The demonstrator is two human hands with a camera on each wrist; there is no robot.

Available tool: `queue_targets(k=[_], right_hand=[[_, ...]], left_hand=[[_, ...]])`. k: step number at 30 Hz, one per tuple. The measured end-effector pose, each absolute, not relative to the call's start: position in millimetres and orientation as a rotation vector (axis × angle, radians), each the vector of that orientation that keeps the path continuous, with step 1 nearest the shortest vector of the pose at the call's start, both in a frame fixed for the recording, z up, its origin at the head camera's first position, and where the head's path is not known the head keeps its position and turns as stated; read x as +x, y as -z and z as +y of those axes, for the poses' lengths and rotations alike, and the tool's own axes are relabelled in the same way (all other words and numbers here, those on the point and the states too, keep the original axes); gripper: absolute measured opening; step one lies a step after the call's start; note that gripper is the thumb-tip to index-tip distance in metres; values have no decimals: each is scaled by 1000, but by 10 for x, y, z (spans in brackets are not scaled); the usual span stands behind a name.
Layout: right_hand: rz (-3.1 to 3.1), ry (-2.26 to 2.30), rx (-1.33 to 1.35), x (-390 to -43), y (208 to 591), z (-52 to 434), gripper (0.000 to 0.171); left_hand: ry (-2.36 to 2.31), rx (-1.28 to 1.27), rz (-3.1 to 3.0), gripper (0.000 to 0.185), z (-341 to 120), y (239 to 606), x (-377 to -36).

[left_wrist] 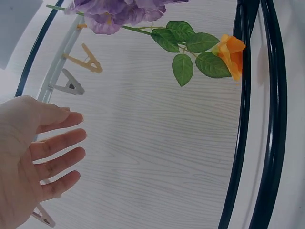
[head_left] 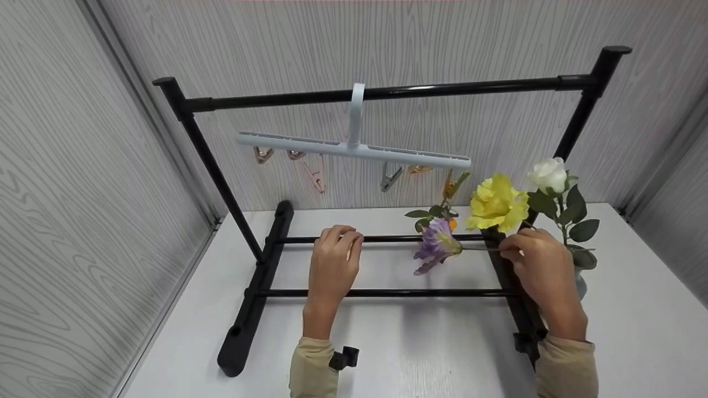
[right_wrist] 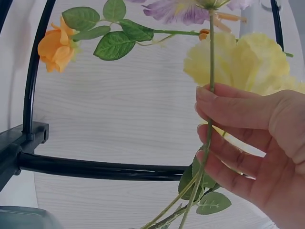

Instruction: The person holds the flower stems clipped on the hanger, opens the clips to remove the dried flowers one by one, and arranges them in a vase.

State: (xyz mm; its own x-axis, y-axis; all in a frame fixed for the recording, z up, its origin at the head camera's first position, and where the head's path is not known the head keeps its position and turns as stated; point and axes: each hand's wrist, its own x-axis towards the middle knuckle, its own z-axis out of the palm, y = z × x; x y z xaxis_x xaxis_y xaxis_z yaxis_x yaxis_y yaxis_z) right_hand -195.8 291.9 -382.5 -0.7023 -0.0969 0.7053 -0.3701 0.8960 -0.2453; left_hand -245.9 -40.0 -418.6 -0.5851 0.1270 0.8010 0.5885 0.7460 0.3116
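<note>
My right hand (head_left: 542, 268) pinches the green stem (right_wrist: 212, 57) of a purple flower (head_left: 436, 247) between thumb and fingers. The bloom points left, below the right end of a pale blue hanger (head_left: 310, 145). Away from the flower, my left hand (head_left: 334, 262) is raised with loosely bent fingers and holds nothing. From an orange clothespin (head_left: 449, 187) on the hanger, an orange rose (left_wrist: 231, 56) hangs head down with its green leaves. Beside my right hand are a yellow flower (head_left: 498, 203) and a white rose (head_left: 549, 175).
A black rack (head_left: 265, 100) carries the hanger on its top bar; two lower bars cross near the white table (head_left: 431, 354). Other clips include a grey clothespin (head_left: 391, 178) and a pink clothespin (head_left: 315, 177). A vase (head_left: 581, 284) is partly hidden behind my right wrist.
</note>
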Motion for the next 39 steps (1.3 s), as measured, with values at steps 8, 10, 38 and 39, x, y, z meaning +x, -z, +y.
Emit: queue_targets(k=[8, 10, 38, 39], right_hand=[[-2204, -479, 375, -1963, 3831, 2970, 20], [-2164, -477, 370, -1969, 3843, 2989, 19], [-1828, -559, 171, -2181, 4010, 3107, 14], [-1823, -567, 161, -2188, 4013, 3111, 14]], left_hand=[[735, -558, -2143, 4, -397, 4199, -2459], [738, -561, -2148, 4, -396, 4201, -2457], [757, -564, -2195, 6, -401, 4213, -2458], [754, -563, -2194, 6, -401, 4210, -2459]])
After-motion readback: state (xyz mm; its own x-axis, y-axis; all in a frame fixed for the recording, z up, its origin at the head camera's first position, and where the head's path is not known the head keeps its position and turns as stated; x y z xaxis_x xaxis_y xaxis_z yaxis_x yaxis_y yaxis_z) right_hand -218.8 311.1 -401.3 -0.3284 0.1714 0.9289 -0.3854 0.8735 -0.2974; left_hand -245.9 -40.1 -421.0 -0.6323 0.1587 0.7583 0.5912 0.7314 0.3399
